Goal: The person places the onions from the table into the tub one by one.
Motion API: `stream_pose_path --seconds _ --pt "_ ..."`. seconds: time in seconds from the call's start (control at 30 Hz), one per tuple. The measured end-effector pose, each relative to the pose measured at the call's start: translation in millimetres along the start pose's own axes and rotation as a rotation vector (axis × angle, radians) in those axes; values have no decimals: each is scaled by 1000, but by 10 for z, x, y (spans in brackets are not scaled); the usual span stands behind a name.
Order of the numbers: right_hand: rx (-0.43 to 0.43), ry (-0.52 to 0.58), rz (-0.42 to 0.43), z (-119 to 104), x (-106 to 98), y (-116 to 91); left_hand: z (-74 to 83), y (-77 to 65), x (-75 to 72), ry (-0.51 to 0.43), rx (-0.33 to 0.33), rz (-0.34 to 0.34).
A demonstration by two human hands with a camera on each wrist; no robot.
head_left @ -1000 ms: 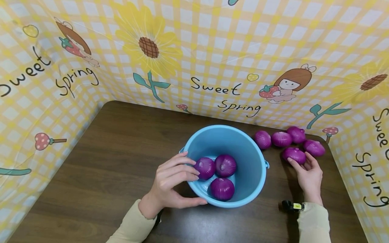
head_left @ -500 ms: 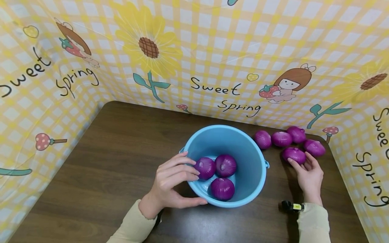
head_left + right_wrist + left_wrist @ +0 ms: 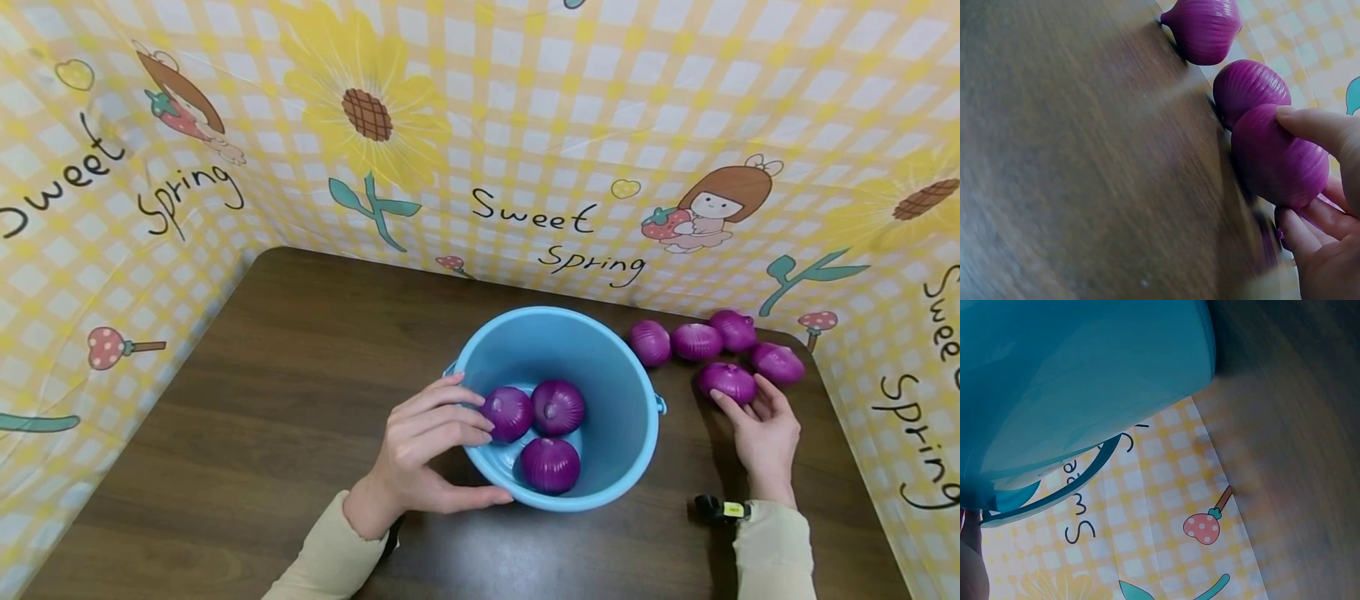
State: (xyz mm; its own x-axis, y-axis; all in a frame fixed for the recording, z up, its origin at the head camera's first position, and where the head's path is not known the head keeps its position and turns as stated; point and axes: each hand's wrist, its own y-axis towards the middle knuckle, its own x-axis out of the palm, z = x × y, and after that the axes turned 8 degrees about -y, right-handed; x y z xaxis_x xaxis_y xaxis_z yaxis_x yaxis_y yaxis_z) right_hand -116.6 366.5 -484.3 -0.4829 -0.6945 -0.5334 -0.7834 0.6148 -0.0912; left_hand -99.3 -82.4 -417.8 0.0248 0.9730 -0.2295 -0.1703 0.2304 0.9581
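A light blue bucket [image 3: 542, 312] stands upright on the brown table. Three purple onions lie on its bottom, among them one at the back [image 3: 557, 408] and one at the front [image 3: 551, 467]. My left hand [image 3: 427, 454] grips the bucket's left rim, fingers reaching over it and thumb along the near side. In the left wrist view, the bucket's outer wall [image 3: 1097, 369] fills the upper left. To the right, my right hand [image 3: 767, 437] holds another purple onion [image 3: 726, 383] between thumb and fingers. The right wrist view shows that onion [image 3: 1279, 159] from close by.
Several more onions sit past the held one, including one by the bucket [image 3: 649, 343] and one at the far right [image 3: 777, 363]. A checked, printed cloth [image 3: 517, 125] rises behind the table [image 3: 322, 350] and along its sides. The bucket's handle [image 3: 1066, 497] hangs outside it.
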Motion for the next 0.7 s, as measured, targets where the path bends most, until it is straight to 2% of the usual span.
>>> stream_pose_path --seconds 0.37,0.7 --pt "5 80 22 -19 -5 7 -14 4 -2 2 5 -1" --pt "6 142 44 -132 -45 -66 -5 -11 -2 -3 -10 -9"
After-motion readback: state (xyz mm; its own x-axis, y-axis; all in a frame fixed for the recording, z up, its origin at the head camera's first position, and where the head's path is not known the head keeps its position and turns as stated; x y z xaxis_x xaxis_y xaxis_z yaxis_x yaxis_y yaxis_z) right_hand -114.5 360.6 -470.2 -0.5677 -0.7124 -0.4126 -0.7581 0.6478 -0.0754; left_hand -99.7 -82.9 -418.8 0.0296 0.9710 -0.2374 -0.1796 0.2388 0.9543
